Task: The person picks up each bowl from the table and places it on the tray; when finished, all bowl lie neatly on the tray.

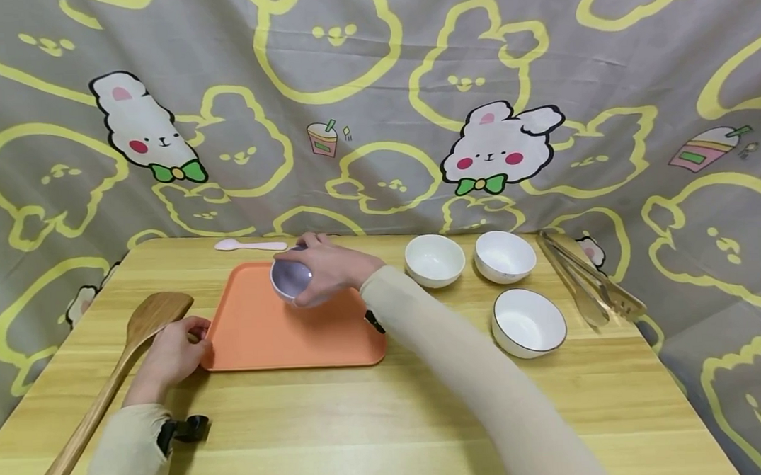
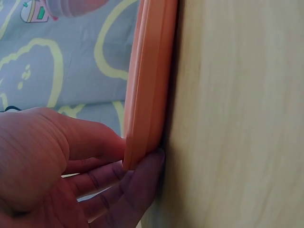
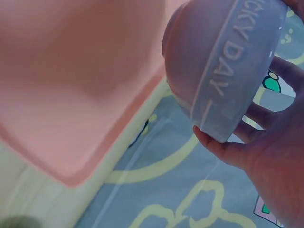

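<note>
A purple-grey bowl (image 1: 288, 278) is held over the orange tray (image 1: 257, 335) by my right hand (image 1: 332, 266), fingers spread around its rim. The right wrist view shows raised lettering on the side of the bowl (image 3: 209, 66), which is tilted and off the tray. At the tray's near left corner, my left hand (image 1: 173, 351) pinches the edge. In the left wrist view the thumb lies against the rim of the tray (image 2: 148, 80) while fingers reach under its corner.
A wooden spatula (image 1: 121, 369) lies left of the tray, close beside my left hand. Behind the tray is a pink spoon (image 1: 253, 245). To the right stand three white bowls (image 1: 435, 261), (image 1: 505, 257), (image 1: 528, 323), with metal tongs (image 1: 573, 279) and a slotted utensil (image 1: 622, 299) beyond.
</note>
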Tool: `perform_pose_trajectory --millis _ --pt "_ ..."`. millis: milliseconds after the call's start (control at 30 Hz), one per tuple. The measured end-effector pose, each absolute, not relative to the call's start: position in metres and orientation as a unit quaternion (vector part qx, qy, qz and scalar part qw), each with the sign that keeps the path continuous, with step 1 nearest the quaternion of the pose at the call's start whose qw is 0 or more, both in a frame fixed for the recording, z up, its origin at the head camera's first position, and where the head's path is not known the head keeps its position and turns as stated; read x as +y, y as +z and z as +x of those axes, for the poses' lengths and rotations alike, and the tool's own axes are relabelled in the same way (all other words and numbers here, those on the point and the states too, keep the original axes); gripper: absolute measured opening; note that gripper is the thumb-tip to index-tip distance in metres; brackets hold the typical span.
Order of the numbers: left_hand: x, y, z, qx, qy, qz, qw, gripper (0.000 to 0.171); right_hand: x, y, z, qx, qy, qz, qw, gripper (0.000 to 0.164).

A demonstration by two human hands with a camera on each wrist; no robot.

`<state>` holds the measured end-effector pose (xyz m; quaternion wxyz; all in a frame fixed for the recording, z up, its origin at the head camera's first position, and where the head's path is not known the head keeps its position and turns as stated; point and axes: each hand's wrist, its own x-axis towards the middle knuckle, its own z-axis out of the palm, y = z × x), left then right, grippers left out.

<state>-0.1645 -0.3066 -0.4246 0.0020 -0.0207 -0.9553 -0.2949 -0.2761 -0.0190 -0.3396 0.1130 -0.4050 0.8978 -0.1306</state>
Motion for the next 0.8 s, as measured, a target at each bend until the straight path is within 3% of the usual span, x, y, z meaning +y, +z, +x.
perform_pose_trajectory --millis 800 --pt "-0.305 -0.422 -0.165 -0.951 -0.309 -0.011 -0.019 0.029 -0.08 -0.363 -0.296 0.915 -0.122 -0.353 0.151 0.079"
